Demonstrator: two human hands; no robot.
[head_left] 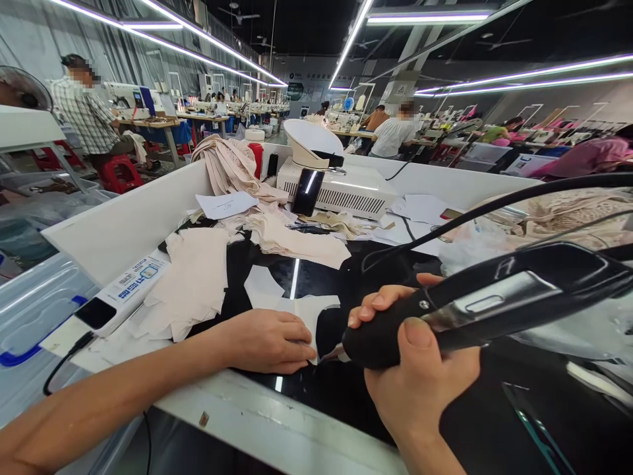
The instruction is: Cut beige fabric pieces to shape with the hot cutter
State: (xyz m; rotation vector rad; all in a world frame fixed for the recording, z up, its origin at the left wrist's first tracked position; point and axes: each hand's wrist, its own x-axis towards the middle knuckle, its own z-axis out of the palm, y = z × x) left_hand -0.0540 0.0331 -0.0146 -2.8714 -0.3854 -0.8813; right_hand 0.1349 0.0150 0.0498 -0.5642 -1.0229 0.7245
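Note:
My right hand (418, 369) is wrapped round the black handle of a corded hand tool (494, 300), whose metal tip touches the glossy black worktop (341, 389) near the front edge. My left hand (270, 340) lies palm down, fingers together, pressing a small pale fabric piece (306, 310) flat beside the tip. Just left of it sits a stack of beige cut fabric pieces (192, 280).
A white machine (341, 188) with a black device stands at the back of the table, beige fabric (227, 165) piled beside it. A white gadget with a cable (123, 293) lies at left. Lace fabric (558, 214) lies at right. People work at sewing stations behind.

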